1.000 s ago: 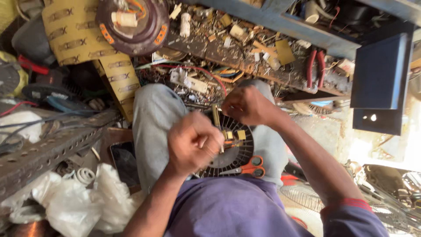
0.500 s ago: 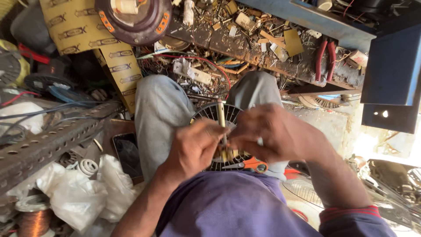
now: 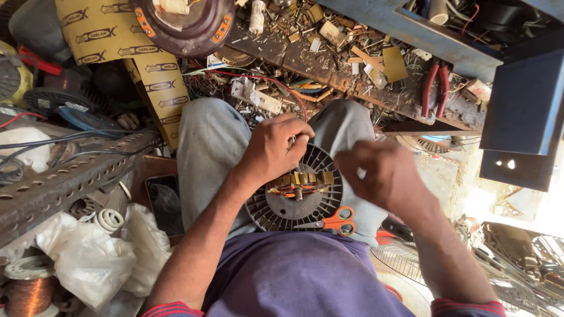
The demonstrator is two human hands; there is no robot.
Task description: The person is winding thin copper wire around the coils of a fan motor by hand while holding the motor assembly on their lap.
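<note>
A round dark ribbed fan motor housing (image 3: 276, 214) lies on my lap, with a stator (image 3: 301, 182) of copper windings and yellow insulating strips at its middle. My left hand (image 3: 271, 149) is closed at the far rim of the housing, pinching a small shiny metal piece (image 3: 292, 140) just above the stator. My right hand (image 3: 389, 176) hovers to the right of the stator, blurred, with its fingers loosely curled. I cannot tell whether anything is in it. Orange-handled scissors (image 3: 332, 222) rest on the near edge of the housing.
A cluttered bench (image 3: 352, 70) ahead holds red-handled pliers (image 3: 433, 88), scraps and wires. A perforated metal angle bar (image 3: 64, 179), white plastic bags (image 3: 88, 258) and a copper wire spool (image 3: 26, 290) lie at the left. A blue metal box (image 3: 523, 105) and a fan grille (image 3: 405, 276) are at the right.
Both hands were together over the motor, holding an upright yellow strip. They have since separated: the left has gone to the housing's far rim and the right has swung out to the right.
</note>
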